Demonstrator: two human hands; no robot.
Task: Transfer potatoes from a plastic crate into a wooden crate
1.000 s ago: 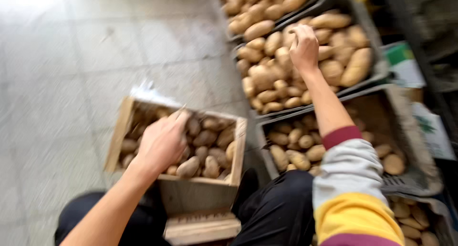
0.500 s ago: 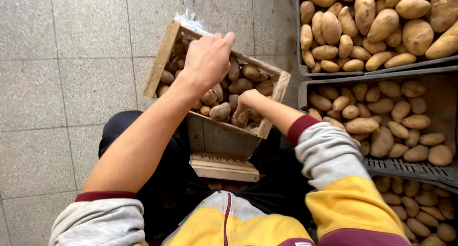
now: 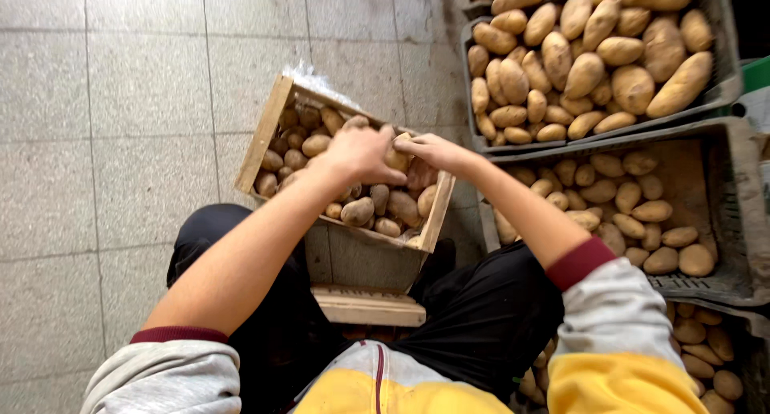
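A wooden crate [image 3: 260,147] filled with small potatoes [image 3: 358,211] rests tilted in front of my knees. Both of my hands meet over its right half. My left hand [image 3: 358,152] curls its fingers around a potato [image 3: 397,159] on top of the pile. My right hand [image 3: 431,148] reaches in from the right, and its fingertips close on the same potato. Some crumpled clear plastic [image 3: 317,79] sticks out at the crate's far edge.
To the right, dark plastic trays hold more potatoes: a far tray [image 3: 474,35] of large ones, a middle tray [image 3: 724,196] of smaller ones, and a near tray [image 3: 749,321] partly hidden by my sleeve. A wooden box [image 3: 369,306] supports the crate. Grey floor tiles [image 3: 120,101] lie to the left.
My right hand has drawn back from the far tray of large potatoes to the wooden crate and now meets my left hand, which stayed over the crate.
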